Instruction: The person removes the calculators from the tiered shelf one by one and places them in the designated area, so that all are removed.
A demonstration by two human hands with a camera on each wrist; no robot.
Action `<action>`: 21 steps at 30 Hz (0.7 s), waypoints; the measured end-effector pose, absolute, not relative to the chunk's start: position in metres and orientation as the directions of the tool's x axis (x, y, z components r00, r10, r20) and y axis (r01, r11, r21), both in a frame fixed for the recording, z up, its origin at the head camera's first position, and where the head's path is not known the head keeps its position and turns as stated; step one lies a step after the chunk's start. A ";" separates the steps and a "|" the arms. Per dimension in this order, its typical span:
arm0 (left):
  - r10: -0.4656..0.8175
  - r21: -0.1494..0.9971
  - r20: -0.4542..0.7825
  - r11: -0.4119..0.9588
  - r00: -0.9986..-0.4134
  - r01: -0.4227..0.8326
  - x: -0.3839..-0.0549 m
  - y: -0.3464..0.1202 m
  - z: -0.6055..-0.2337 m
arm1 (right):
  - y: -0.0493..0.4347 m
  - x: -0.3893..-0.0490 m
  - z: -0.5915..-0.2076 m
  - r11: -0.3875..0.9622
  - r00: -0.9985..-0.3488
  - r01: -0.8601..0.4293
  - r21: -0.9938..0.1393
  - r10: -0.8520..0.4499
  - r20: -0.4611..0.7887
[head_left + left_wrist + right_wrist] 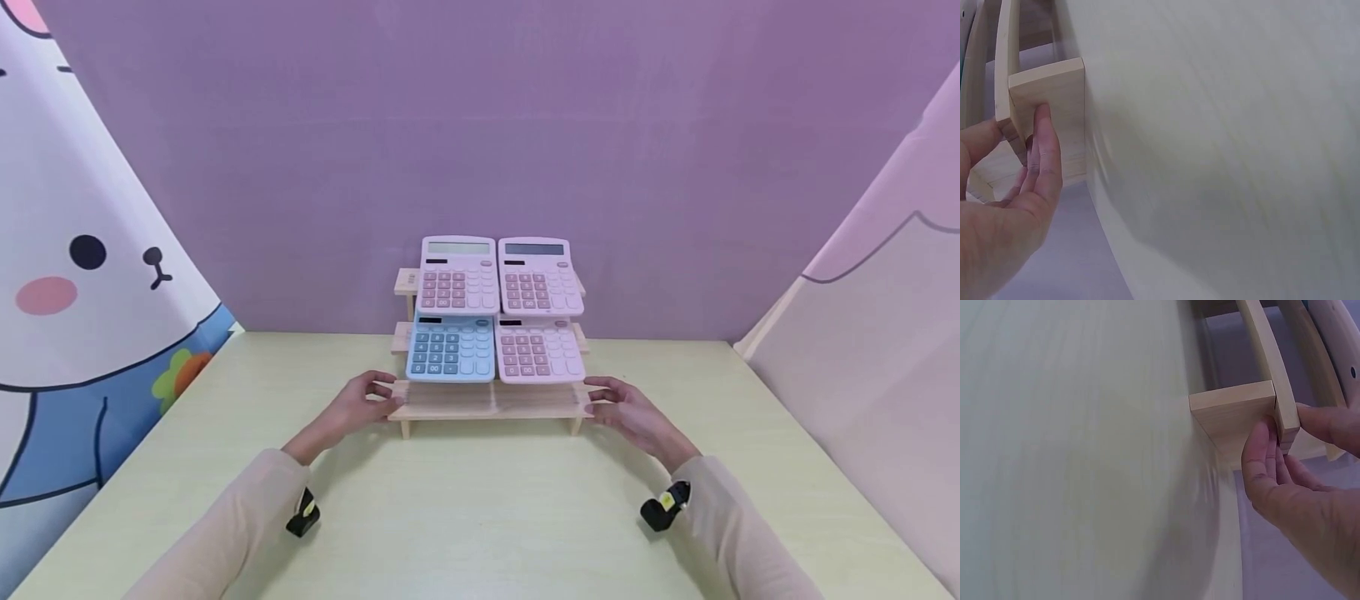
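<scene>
A tiered wooden display stand (480, 411) stands at the back of the table, its lowest step bare. On the top step lean two pink calculators, one at left (458, 275) and one at right (540, 276). The middle step carries a blue calculator (452, 348) and another pink calculator (540, 349). My left hand (358, 406) grips the left end of the bottom step, thumb above and fingers curled under in the left wrist view. At the opposite end my right hand (633, 414) pinches the same board, its fingers beneath the edge beside the leg (1235, 403).
Behind the stand rises a purple backdrop (480, 150). A cartoon-printed cloth (97, 250) hangs at the left, and a pale pink one (892, 350) at the right. Pale wooden tabletop (480, 517) stretches in front, under both forearms.
</scene>
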State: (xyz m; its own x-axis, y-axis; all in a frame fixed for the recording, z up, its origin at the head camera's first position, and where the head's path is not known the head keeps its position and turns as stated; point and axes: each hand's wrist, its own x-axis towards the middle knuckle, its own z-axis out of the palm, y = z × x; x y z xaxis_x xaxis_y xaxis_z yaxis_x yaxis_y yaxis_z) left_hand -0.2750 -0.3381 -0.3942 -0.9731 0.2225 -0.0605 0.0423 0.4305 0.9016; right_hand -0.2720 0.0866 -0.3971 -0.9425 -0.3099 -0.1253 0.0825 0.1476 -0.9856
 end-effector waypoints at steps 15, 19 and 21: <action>0.207 0.908 -0.096 0.418 -0.974 0.000 -0.277 -0.337 -0.394 | 0.090 -0.275 -0.388 0.194 -0.966 0.050 -0.980 -0.238 -0.097; 0.204 0.916 -0.109 0.400 -0.973 -0.019 -0.277 -0.338 -0.394 | 0.091 -0.278 -0.379 0.199 -0.978 0.016 -0.980 -0.200 -0.057; 0.212 0.920 -0.110 0.392 -0.971 -0.019 -0.278 -0.338 -0.395 | 0.090 -0.279 -0.373 0.198 -0.982 -0.008 -0.980 -0.185 -0.030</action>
